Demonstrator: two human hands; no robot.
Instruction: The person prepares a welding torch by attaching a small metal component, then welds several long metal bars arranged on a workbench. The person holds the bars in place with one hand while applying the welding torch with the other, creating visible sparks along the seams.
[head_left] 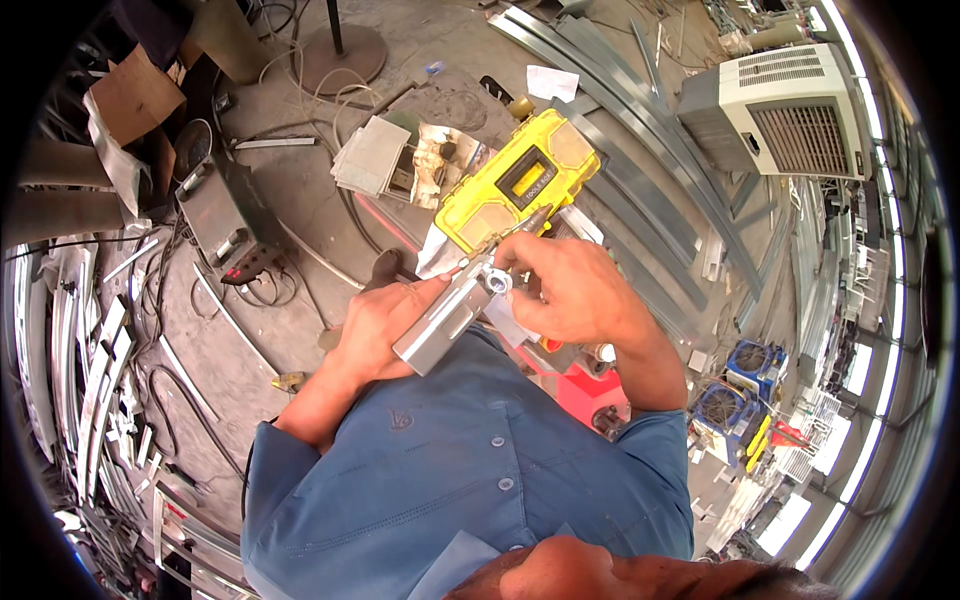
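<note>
My left hand (385, 325) is wrapped round a silver metal profile piece (440, 325) with a long slot in its face, held tilted in front of my chest. At its upper end sits a small round metal ring fitting (497, 282). My right hand (575, 290) is closed at that same end, thumb and index finger bent beside the ring. A dark pointed metal tip (533, 222) shows just beyond the right fingers; whether they hold it is hidden. Behind both hands lies a yellow toolbox (480, 205) with clear lid panels.
Grey boards (372, 158) lie left of the toolbox. Long metal channels (640, 130) stretch across the floor ahead to the right, near an air cooler (800, 115). At left stand a dark machine (230, 220) with cables and scattered metal strips (105, 390). Something red (590, 395) is by my right elbow.
</note>
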